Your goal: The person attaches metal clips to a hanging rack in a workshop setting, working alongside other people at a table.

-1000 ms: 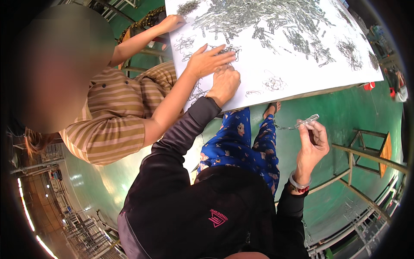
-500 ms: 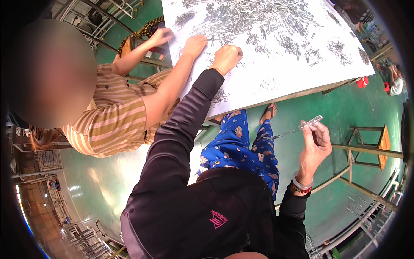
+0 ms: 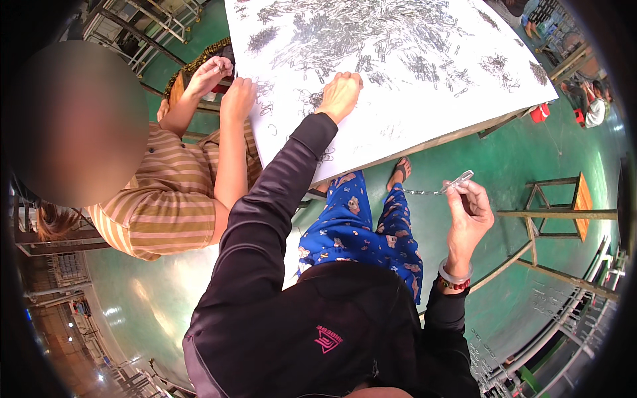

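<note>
My left hand [image 3: 341, 95] is over the white-topped table [image 3: 424, 123], its fingers bent down and closed among small dark wire-like pieces. The fingertips are hidden, so whatever they pinch cannot be seen. Out to the right, away from the table, my right hand [image 3: 469, 215] pinches a thin silver chain-like strand [image 3: 424, 192] with a shiny, elongated loop at its upper end. The strand reaches out leftward past my thumb; whether it is stiff or linked is unclear. A large dark heap of small elongated pieces [image 3: 358, 33] spreads over the far part of the table.
A co-worker in a striped shirt [image 3: 176, 192] sits at left, both hands [image 3: 229, 86] at the table's left edge. Loose curved dark pieces [image 3: 265, 106] lie near them. A wooden-topped stool [image 3: 582, 207] and metal bars [image 3: 564, 214] stand right, on a green floor [image 3: 497, 159].
The co-worker's hands have drawn back leftward to the table's edge. The view has shifted slightly; my left hand stays over the table, and my right hand still grips the strand, its loop tilted differently.
</note>
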`<state>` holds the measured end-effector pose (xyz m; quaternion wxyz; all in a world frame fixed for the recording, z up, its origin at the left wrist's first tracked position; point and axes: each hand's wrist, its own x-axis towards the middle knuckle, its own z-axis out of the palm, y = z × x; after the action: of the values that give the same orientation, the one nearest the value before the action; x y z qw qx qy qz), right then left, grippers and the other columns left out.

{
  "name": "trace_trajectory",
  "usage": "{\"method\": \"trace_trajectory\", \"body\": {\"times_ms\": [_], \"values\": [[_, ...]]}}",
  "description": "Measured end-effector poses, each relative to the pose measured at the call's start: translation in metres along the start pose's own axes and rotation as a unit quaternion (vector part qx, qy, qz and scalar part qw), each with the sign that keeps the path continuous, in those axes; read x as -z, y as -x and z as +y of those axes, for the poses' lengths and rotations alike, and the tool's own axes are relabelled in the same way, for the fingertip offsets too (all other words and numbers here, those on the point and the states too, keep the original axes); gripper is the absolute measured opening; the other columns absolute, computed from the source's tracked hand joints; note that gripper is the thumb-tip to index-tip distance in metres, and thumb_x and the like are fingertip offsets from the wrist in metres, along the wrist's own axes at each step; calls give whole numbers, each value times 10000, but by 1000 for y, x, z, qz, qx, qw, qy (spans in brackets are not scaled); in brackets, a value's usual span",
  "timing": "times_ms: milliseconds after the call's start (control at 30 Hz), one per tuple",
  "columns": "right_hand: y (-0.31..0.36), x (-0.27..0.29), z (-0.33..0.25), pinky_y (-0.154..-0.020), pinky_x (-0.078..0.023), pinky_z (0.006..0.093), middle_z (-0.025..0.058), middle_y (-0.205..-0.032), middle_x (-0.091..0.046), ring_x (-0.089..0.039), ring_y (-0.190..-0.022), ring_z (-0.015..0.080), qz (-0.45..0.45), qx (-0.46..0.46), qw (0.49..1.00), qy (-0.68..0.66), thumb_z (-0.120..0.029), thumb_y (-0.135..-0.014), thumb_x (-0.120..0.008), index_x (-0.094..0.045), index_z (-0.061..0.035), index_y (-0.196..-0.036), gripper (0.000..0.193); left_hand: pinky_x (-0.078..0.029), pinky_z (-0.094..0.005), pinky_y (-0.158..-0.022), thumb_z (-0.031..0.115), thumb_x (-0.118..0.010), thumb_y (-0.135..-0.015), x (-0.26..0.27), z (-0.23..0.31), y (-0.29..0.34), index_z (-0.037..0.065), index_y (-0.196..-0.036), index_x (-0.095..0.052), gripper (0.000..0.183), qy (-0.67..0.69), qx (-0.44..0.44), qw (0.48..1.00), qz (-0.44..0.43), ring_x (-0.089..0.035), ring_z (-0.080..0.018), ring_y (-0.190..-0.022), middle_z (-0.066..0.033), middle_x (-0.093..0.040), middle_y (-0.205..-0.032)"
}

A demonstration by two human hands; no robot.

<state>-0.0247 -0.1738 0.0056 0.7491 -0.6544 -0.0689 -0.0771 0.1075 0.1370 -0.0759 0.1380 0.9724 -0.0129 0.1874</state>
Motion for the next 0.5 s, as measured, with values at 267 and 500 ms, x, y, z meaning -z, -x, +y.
{"method": "trace_trajectory", "body": {"times_ms": [267,500], "values": [[-4,-6,-3,-784,-502,262,50,-866,-624,-598,-812,118,8,0,1000,-12,137,-764,-633,-598,28,-954,222,-484,-412,-750,180,-629,-777,-9,-11,-28,61,-860,-694,159,63,-2,998,-14,-607,-318,-861,-143,-649,-842],[-8,2,-3,-790,-527,302,58,-870,-613,-583,-803,114,33,17,999,18,142,-754,-640,-592,32,-942,223,-482,-409,-774,200,-627,-783,-37,-21,-79,13,-843,-673,202,27,-7,995,-97,-621,-344,-852,-203,-648,-858]]}}
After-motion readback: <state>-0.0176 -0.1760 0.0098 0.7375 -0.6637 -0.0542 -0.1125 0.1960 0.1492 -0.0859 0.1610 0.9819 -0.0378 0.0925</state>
